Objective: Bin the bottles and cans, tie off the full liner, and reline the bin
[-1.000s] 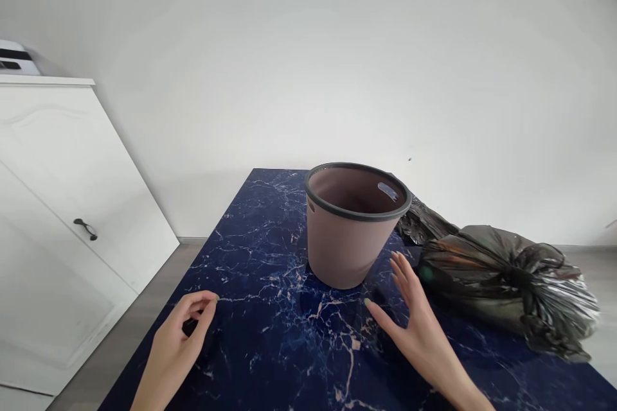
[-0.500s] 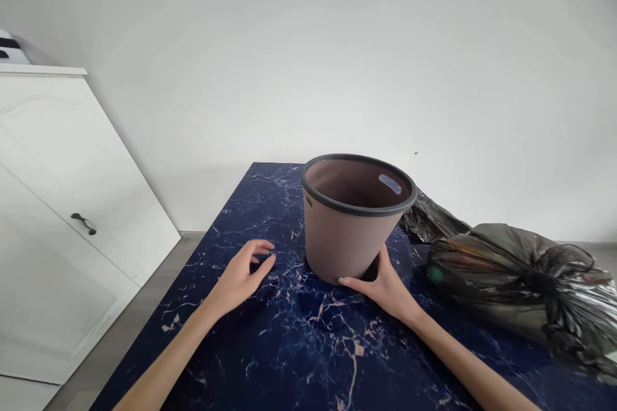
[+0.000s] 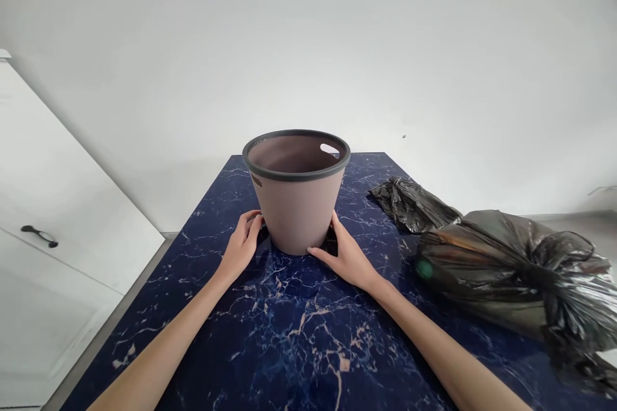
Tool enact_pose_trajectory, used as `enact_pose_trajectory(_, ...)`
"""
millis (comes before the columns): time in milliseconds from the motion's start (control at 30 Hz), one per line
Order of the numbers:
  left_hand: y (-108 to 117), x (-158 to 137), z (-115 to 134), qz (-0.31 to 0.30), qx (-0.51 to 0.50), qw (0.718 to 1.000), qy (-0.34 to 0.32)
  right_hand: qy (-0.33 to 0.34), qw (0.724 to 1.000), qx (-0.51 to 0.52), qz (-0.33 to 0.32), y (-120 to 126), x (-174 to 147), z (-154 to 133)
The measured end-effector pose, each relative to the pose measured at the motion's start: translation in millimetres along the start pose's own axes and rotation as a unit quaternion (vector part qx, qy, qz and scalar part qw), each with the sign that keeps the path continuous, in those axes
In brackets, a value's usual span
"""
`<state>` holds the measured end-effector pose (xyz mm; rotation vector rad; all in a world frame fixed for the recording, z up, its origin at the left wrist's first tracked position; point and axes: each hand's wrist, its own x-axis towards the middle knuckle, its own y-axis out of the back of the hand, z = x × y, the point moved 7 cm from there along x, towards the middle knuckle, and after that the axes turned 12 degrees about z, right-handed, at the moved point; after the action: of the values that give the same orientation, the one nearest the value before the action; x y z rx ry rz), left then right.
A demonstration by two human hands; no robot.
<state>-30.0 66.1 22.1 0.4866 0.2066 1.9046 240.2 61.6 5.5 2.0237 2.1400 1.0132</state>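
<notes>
A brownish-mauve trash can [image 3: 299,215] with a dark grey rim and cut-out handle holes stands upright on a blue marble-patterned table [image 3: 289,334]. Its inside shows no liner in the visible part. My right hand [image 3: 348,258] grips its lower right side, thumb across the front near the base and fingers partly hidden behind. On the other side, my left hand [image 3: 241,245] presses its curled fingers and thumb against the lower left wall.
To the right lies a full black plastic garbage bag [image 3: 486,270], knotted at its right end. Behind it is a crumpled black plastic bag [image 3: 412,205]. A white cabinet [image 3: 67,205] stands on the left, and a pale wall [image 3: 308,45] rises beyond the table.
The trash can has moved left and back on the table and now stands level rather than tilted. My left hand has come from beside it to touch its left side.
</notes>
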Motion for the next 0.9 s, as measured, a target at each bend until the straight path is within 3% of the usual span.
enact_pose_trajectory(133, 1, 1, -7, -0.002, 0.010, 1.000, 0.002, 0.037, 0.998, -0.055, -0.025, 4, -4, 3)
enact_pose_trajectory(233, 2, 3, -11, 0.003, 0.019, 1.000, -0.003, 0.030, 0.985, -0.166, 0.029, 15, -3, 23)
enact_pose_trajectory(367, 2, 4, -9, 0.006, 0.040, 0.999, -0.008, -0.014, 0.935, -0.328, 0.135, 36, 0, 49)
enact_pose_trajectory(567, 1, 4, -6, 0.007, 0.030, 0.999, -0.008, -0.095, 0.879, -0.431, 0.183, 55, 4, 67)
enact_pose_trajectory(700, 4, 4, -6, 0.028, 0.006, 0.999, -0.018, -0.129, 0.873, -0.444, 0.155, 53, 4, 75)
enact_pose_trajectory(900, 12, 2, -3, 0.075, 0.006, 0.997, -0.029, -0.080, 0.878, -0.447, 0.155, 55, 3, 62)
